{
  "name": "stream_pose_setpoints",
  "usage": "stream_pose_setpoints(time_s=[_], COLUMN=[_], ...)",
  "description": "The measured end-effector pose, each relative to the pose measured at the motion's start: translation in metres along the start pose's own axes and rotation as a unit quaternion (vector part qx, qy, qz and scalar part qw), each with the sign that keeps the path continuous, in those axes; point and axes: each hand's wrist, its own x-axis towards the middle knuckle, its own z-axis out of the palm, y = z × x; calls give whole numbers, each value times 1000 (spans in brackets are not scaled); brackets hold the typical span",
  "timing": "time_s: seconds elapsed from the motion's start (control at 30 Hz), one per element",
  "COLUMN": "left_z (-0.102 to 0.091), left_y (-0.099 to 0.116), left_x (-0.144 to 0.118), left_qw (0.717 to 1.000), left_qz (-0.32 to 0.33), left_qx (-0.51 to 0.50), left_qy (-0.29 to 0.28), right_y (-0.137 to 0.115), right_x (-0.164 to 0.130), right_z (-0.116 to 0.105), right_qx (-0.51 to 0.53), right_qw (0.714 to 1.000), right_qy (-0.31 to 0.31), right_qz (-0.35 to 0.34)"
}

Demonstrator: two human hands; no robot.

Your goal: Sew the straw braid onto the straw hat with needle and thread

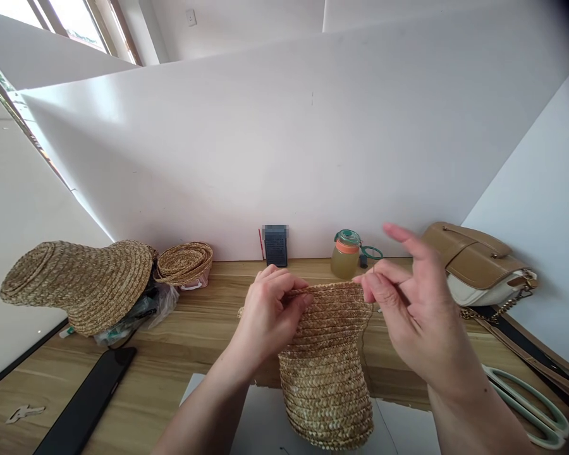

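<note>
A straw hat (327, 373) of stitched braid hangs in front of me, its rows running crosswise and its lower end rounded. My left hand (275, 303) is closed on its upper left edge, thumb in front and fingers behind. At the upper right corner, my right hand (408, 303) pinches with thumb and fingertips while the index finger points up and away. A thin needle-like sliver shows just above that pinch, too fine to be sure of. Dark thread (364, 354) runs down along the hat's right side from near these fingers.
Another straw hat (85, 284) and a coil of straw braid (184, 262) stand at the left. A phone (88, 404) and key (24, 413) lie nearer. Behind are a dark box (275, 246) and jar (345, 259); at right, a handbag (478, 259) and scissors (531, 404). White paper (260, 423) lies below.
</note>
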Motion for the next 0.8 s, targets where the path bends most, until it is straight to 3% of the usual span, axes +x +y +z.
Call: stream_pose_setpoints(time_s=[0.2, 0.43, 0.53, 0.63, 0.8], left_z=[-1, -5, -9, -13, -16], left_y=[-1, 1, 2, 5, 8], left_x=[2, 1, 1, 0, -1], left_qw=[1000, 998, 994, 990, 978], left_qz=[1, 53, 77, 80, 66], left_qx=[-4, -23, -56, -83, -122], left_qy=[-2, -26, -53, -84, -155], right_y=[-2, 5, 10, 14, 18], right_x=[-1, 4, 7, 10, 16], right_z=[-1, -19, -28, -36, -47], right_qx=[-75, -144, -163, -130, -55], right_qw=[987, 983, 980, 979, 953], right_qy=[-139, -63, -69, -141, -295], right_qz=[-2, -96, -96, -74, -33])
